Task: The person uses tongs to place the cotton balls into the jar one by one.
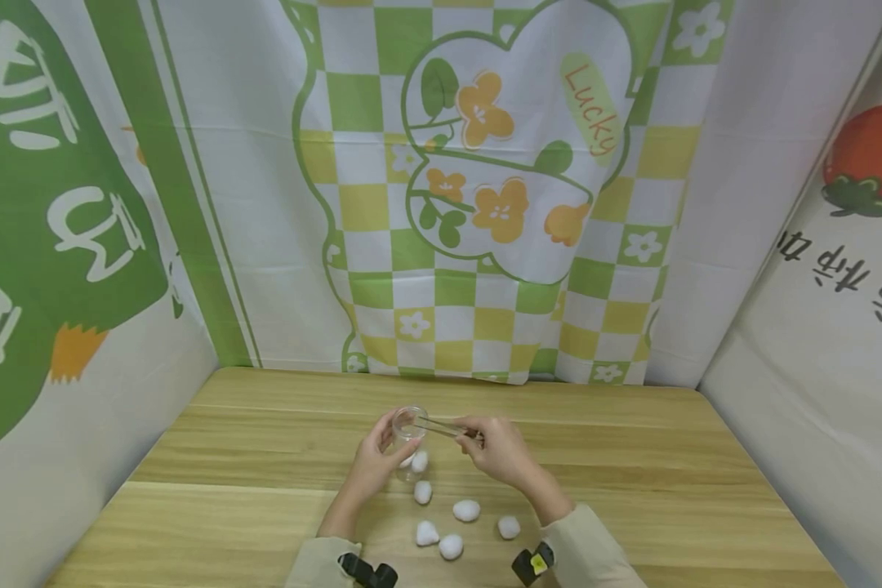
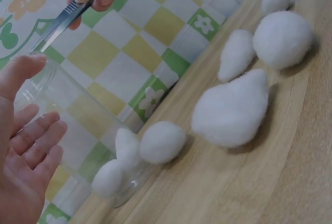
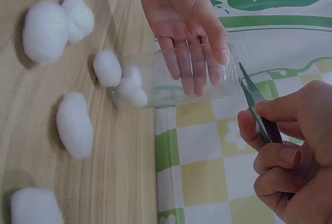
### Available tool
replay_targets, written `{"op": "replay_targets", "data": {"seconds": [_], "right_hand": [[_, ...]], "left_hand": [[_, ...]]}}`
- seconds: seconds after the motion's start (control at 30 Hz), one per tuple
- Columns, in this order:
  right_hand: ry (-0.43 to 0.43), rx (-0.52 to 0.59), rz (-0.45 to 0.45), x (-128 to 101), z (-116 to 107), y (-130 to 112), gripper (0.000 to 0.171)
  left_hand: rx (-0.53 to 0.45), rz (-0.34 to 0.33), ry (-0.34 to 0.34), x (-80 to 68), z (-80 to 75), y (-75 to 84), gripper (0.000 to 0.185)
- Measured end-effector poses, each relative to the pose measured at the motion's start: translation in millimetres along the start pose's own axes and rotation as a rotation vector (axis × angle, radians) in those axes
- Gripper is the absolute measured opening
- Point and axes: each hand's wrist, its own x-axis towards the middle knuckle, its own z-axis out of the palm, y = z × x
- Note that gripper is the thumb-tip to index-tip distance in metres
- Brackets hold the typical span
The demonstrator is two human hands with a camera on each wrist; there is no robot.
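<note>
My left hand holds a clear jar near its mouth, thumb on one side and fingers on the other. The jar stands upright on the table with two white cotton balls at its bottom. A pair of metal tweezers is pinched in my right hand. Its two tips are slightly apart at the jar's mouth, with no cotton seen between them in the right wrist view. Close to the jar's base lies another cotton ball.
Several loose cotton balls lie on the wooden table nearer the body, among them an oval one and one farther right. A checked cloth hangs behind the table, with printed cloths at both sides.
</note>
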Motion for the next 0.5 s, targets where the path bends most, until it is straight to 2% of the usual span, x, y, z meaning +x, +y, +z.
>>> {"op": "replay_targets", "data": {"seconds": [0.3, 0.5], "right_hand": [[-0.022, 0.019, 0.047, -1.5, -2.7, -0.3, 0.027], [-0.010, 0.021, 0.034, -4.0, -5.1, -1.5, 0.027]], "left_hand": [[-0.013, -0.001, -0.011, 0.3, -0.1, -0.1, 0.065], [-0.013, -0.003, -0.013, 0.7, -0.8, -1.2, 0.065]]}}
